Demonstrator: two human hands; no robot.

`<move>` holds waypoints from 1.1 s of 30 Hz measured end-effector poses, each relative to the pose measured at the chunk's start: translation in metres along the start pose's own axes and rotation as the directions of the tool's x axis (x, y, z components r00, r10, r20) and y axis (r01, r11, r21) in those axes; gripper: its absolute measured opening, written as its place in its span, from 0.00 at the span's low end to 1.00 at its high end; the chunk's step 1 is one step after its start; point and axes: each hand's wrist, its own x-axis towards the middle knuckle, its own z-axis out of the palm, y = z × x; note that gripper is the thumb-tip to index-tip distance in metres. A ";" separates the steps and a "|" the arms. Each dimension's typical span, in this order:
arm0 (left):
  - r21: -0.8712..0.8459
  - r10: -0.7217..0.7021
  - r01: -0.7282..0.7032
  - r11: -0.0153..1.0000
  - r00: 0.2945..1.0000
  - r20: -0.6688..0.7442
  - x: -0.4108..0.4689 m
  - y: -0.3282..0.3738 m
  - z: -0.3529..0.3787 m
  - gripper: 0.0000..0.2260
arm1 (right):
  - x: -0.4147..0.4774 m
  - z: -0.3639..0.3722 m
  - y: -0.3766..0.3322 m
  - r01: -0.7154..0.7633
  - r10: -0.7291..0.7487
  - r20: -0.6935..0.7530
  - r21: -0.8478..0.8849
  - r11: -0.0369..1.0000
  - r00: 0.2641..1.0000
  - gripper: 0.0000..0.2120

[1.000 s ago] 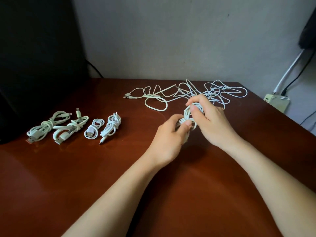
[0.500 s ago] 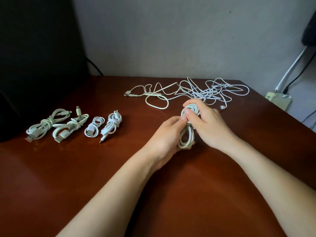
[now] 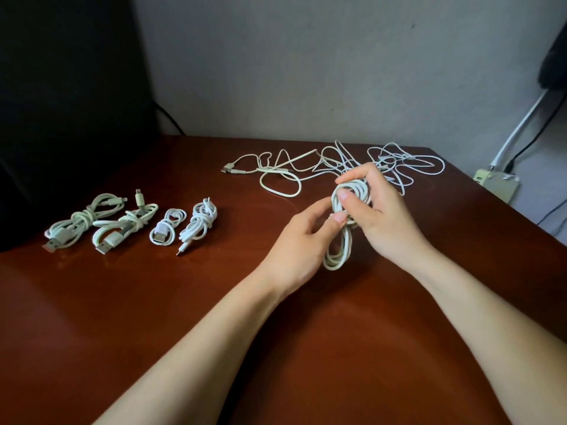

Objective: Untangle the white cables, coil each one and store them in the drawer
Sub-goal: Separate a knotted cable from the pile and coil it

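Centrally, above a reddish-brown wooden tabletop (image 3: 153,317), two bare hands hold one white coil (image 3: 339,253) of cable between them. The right hand (image 3: 386,219) wraps the upper loops, with its fingers curled over the top and its thumb pressed on the front of the bundle. The left hand (image 3: 299,240) meets it from the other side and pinches the waist of the coil between thumb and fingertip, its other fingers loosely bent. The lower loops hang free below both hands; whether the lowest one touches the wood cannot be told. This two-handed grip looks meant to stop the loops springing apart while the loose end is wrapped round the middle. That is a judgement, since the end itself is hidden behind the fingers.

Behind the hands, near the far edge, lies a tangle (image 3: 336,165) of thin white cables, spread in loose loops and not yet sorted. Whether a strand from it runs to the coil cannot be told. At the left, well apart from the hands, four finished bundles (image 3: 199,223) sit in a neat row, each tied round its own middle, likely parked there until all are ready to store. No drawer is in view. A pale power strip (image 3: 497,184) sits beyond the right edge of the tabletop.
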 end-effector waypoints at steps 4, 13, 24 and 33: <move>0.124 0.036 -0.036 0.992 0.999 -0.002 0.000 -0.003 -0.001 0.17 | 0.002 -0.007 -0.001 -0.015 0.008 0.099 0.067 0.998 0.995 0.08; 0.290 0.067 -0.057 0.955 0.997 -0.027 -0.003 0.000 0.002 0.21 | 0.000 -0.002 0.001 0.052 -0.052 0.013 -0.043 0.998 0.999 0.07; 0.390 0.194 -0.146 0.909 0.977 -0.087 -0.008 0.010 -0.004 0.19 | -0.007 0.007 -0.021 0.146 -0.146 0.010 -0.168 0.975 0.989 0.05; 0.407 0.227 -0.164 0.899 0.968 -0.110 -0.006 0.012 -0.009 0.12 | -0.009 0.005 -0.018 0.112 -0.094 0.087 -0.238 0.965 0.992 0.04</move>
